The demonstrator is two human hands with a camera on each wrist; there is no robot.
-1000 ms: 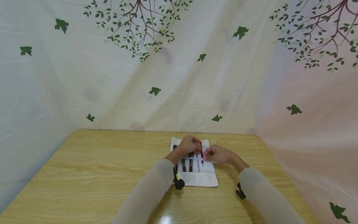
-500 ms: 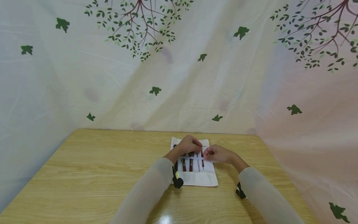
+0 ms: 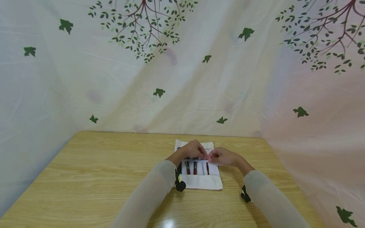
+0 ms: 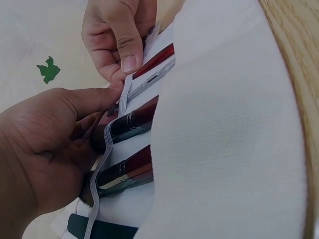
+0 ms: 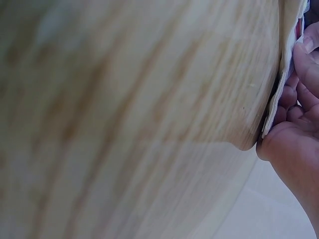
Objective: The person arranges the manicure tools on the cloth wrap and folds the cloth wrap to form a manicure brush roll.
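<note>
A white cloth roll-up case lies open on the table, with a pale elastic band across it. My left hand pinches the upper end of a slim red stick-like tool, whose kind I cannot tell. Its shaft runs under the band, and the lower end is hidden in the case's pocket. With thumb and fingers, my right hand pinches the band at the case's right edge. Beside the red tool sit a knurled metal tool and two thick brushes with red-brown handles, one brush nearer the hands.
A dark green item lies at the case's left side under the band. The wooden table spreads around the case. Behind it hangs a pale curtain printed with leaves and branches. A dark wrist camera overlaps the case's lower left.
My left hand has moved toward me, sliding the red tool down under the band until its lower end went into the pocket. The right hand has stayed at the band.
</note>
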